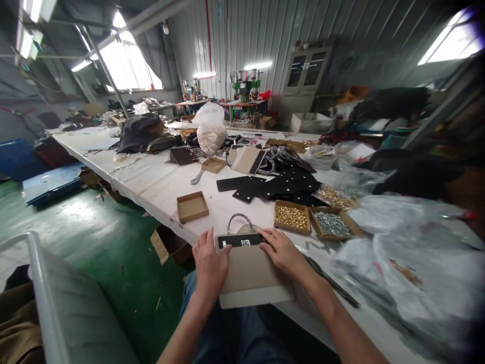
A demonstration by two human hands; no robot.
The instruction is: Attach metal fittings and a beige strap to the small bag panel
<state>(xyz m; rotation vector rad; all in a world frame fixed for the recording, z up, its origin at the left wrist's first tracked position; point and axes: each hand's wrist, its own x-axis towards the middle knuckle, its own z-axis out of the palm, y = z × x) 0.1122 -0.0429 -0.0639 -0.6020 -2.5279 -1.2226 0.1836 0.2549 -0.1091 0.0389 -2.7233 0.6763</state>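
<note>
Over my lap, at the table's front edge, lies a beige board (252, 273) with a paler lower band. A black strip (237, 240) with a small white printed patch crosses its top, and a grey rope handle (240, 217) loops up behind it. My left hand (210, 263) grips the board's left edge, its thumb on the front by the strip. My right hand (282, 253) closes on the upper right corner, fingers lying over the black strip. Right of the board are a small box of gold-coloured metal fittings (291, 216) and a box of silver-coloured ones (331, 224).
A shallow cardboard box (192, 207) sits on the white-covered table (151, 184). Black strips with metal studs (276, 187) lie beyond the hands. Clear plastic bags (428, 273) crowd the right side. A grey bin (76, 308) stands on the green floor at left.
</note>
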